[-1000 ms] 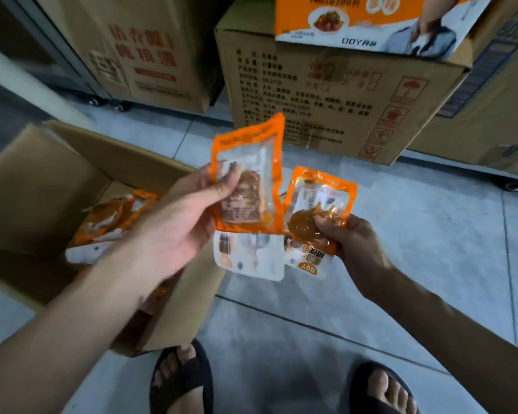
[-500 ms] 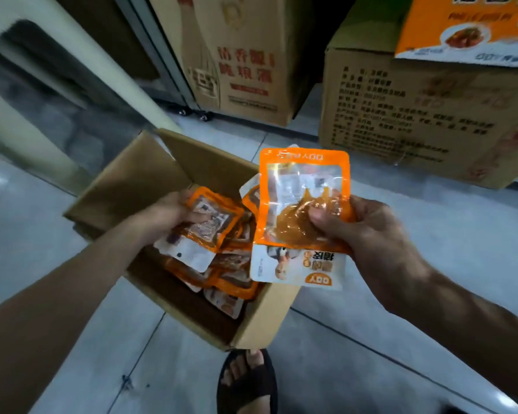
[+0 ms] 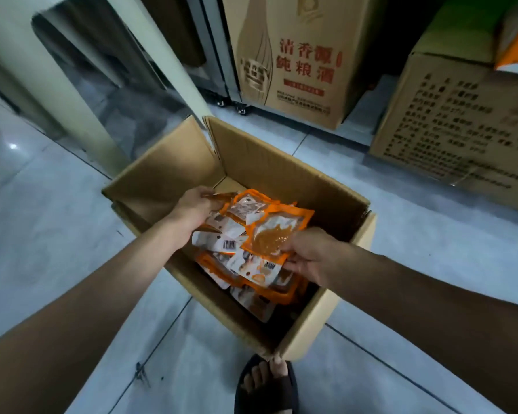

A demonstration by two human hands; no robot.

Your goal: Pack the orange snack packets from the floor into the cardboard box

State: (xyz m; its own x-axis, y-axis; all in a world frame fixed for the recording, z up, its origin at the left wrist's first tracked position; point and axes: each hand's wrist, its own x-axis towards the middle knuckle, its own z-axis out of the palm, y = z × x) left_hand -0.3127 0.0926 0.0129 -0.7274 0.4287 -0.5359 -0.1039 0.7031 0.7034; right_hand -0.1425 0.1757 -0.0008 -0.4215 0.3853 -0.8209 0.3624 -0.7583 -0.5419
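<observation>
An open cardboard box [image 3: 320, 189] stands on the tiled floor in front of me, its flaps up. Inside lies a pile of several orange and white snack packets [image 3: 260, 291]. My left hand [image 3: 193, 204] reaches into the box's left side and grips the edge of an orange packet [image 3: 245, 206] resting on the pile. My right hand [image 3: 308, 253] is over the box's right side, pinching another orange packet [image 3: 274, 234] with brown food visible through its clear window. That packet is low, at the top of the pile.
A tall printed carton [image 3: 299, 61] stands behind the box, and a wide brown carton [image 3: 458, 124] sits at the right. A pale pillar [image 3: 78, 82] and glass panel are at the left. My sandalled foot [image 3: 266, 383] touches the box's near corner.
Both hands have lowered their packets into the box. The right hand's packet dropped from upright above the box down onto the pile. My view has turned left onto the box.
</observation>
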